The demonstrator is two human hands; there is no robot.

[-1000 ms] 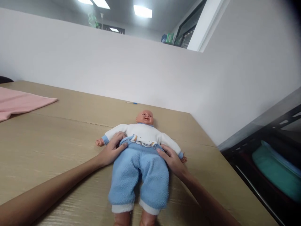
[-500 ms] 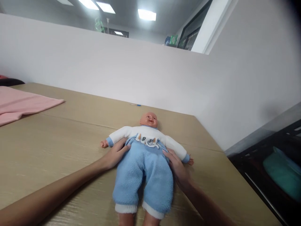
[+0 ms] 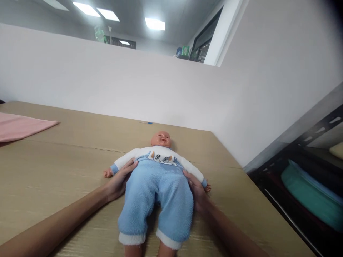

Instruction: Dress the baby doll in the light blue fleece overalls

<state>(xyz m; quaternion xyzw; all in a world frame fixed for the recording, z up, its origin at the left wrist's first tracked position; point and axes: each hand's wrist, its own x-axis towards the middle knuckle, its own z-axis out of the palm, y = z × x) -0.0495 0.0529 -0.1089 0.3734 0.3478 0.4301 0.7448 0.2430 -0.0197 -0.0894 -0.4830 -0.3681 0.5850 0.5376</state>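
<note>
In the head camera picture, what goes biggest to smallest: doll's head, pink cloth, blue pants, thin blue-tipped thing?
1. Blue pants
2. Pink cloth, cut off by the picture's edge
3. Doll's head
4. Thin blue-tipped thing
The pants are nearest the camera, which helps them look big.

Both hands (image 3: 119, 182) (image 3: 197, 189) curved and apart, bare forearms (image 3: 66, 217) (image 3: 227, 228) aslant inward.

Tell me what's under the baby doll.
The baby doll lies face-up on the tan tabletop, which shows around it; whatever is directly beneath its back is covered.
</note>
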